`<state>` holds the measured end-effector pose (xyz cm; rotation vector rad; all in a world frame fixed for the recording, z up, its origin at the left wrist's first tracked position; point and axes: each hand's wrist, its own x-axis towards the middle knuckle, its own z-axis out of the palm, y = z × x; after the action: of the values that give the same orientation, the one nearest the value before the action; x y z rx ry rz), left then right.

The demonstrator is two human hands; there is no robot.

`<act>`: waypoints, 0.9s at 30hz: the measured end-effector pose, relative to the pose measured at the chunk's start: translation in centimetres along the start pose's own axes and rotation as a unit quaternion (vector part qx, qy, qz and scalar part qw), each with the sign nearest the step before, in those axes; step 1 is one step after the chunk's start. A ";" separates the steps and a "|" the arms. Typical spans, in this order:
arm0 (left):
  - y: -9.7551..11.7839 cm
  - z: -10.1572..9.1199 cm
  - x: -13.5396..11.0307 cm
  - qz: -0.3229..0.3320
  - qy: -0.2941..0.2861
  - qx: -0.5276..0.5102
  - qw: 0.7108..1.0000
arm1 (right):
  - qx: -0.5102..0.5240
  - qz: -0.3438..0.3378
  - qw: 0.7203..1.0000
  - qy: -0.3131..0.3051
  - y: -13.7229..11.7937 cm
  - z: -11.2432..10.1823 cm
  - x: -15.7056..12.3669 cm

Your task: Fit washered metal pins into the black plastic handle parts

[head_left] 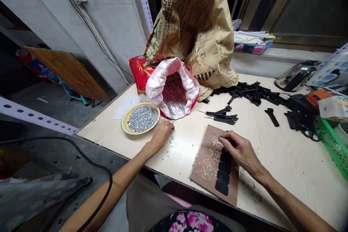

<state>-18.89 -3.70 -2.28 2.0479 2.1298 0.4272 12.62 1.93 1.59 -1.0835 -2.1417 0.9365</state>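
Observation:
My left hand (162, 133) rests on the table with its fingers curled together at a scatter of small silvery metal pieces (172, 143); what they pinch is hidden. Just left of it is a yellow dish (124, 127) heaped with similar pieces (143, 119). Above a brown board (202, 163), my right hand (240, 150) is closed on a thin metal pin (216, 134), its point angled up and left. Pale crumbs and a row of black rounded pads (223, 177) lie on the board. Behind it lie a few black plastic parts (223, 116) with thin metal pins sticking out.
A white-lined red bag (152, 88) of thin metal pins lies open beyond my left hand. Behind it stands a large brown paper sack (201, 25). Black parts (252, 92) are piled at the back right, near a kettle (296, 74) and a green basket (330, 148).

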 end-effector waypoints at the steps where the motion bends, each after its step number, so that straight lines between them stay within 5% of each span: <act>1: 0.0 -0.1 0.1 -0.001 0.000 -0.008 1.000 | -0.001 -0.007 1.000 0.000 -0.2 0.1 -0.1; 5: 1.2 -0.8 -0.2 -0.075 0.040 -0.198 0.976 | 0.006 -0.056 0.998 0.012 -1.4 0.8 0.3; 10: 6.0 -1.4 -1.1 -0.211 0.060 -0.610 0.762 | 0.024 -0.119 0.993 -0.001 -3.9 2.9 1.6; 14: 9.4 -1.5 -2.0 -0.208 0.090 -0.708 0.669 | 0.001 -0.127 0.992 -0.003 -5.4 4.2 1.9; 19: 10.8 -1.7 -2.4 -0.188 0.115 -0.724 0.654 | -0.031 -0.131 0.991 0.014 -5.7 4.2 1.3; 27: 11.5 -1.8 -2.7 -0.157 0.111 -0.676 0.712 | -0.088 -0.116 0.989 0.031 -5.6 3.6 0.2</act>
<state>-8.38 -6.31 2.72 0.7552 1.2931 1.5884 7.38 -1.47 3.84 -0.9047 -2.2721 0.6096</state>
